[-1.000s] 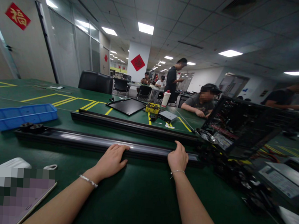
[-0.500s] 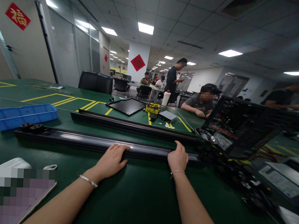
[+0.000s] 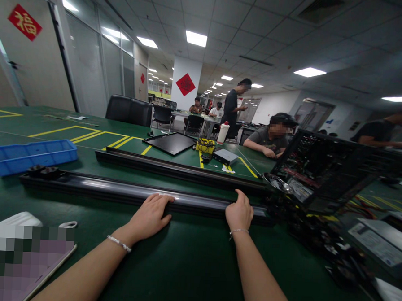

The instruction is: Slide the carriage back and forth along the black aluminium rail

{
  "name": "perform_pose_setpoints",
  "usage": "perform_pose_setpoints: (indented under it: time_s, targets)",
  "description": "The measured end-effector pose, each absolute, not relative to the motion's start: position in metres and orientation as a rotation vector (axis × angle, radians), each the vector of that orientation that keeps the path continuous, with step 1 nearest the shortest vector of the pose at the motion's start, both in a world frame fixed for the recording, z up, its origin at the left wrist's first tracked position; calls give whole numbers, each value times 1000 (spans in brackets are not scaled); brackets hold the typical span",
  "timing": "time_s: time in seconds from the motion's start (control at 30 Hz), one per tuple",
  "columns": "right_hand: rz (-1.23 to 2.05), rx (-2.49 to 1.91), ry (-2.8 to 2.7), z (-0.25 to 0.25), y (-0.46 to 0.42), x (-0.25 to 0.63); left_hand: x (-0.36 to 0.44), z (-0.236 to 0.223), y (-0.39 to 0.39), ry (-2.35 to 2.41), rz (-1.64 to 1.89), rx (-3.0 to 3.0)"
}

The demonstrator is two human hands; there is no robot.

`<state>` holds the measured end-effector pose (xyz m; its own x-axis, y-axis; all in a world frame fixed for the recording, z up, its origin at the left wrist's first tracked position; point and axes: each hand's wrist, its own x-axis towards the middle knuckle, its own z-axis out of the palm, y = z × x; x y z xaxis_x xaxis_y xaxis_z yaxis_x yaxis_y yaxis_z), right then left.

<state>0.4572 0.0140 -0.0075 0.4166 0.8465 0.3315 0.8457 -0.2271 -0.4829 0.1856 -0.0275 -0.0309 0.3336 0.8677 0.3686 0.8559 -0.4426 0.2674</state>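
Note:
A long black channel-shaped metal piece with a shiny inner face lies across the green table before me. My left hand rests over its near edge, fingers stretched forward and thumb spread to the side. Farther right, my right hand touches the same piece, with one finger pointing up and away; its other fingers are partly hidden. At the left end of the piece sit small dark parts. Behind it lies a second long black piece, roughly parallel and apart from both hands.
On the left stand a blue bin and a phone-like device. An open computer case, tangled black cables and a power supply crowd the right. Beyond are a black panel, a grey box and a seated person.

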Motion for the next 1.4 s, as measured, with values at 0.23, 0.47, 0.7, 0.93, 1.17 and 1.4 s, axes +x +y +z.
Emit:
perform_pose_setpoints:
  time_s: [0.23,0.47,0.7,0.93,1.17,1.4]
  targets:
    - [-10,-2076,-1422,-8,15,458,187,-30,-28,1653,731,2550]
    - [-14,-2072,-1431,-8,15,459,185,-32,-27,1648,729,2553]
    - [-24,-2064,-1393,-9,15,465,186,-29,-29,1646,728,2541]
    - [-27,-2089,-1385,-11,19,470,185,-32,-27,1649,734,2555]
    - [-36,-2095,-1391,-11,20,469,186,-30,-28,1653,727,2562]
    - [-43,-2094,-1382,-12,22,474,186,-31,-28,1645,737,2564]
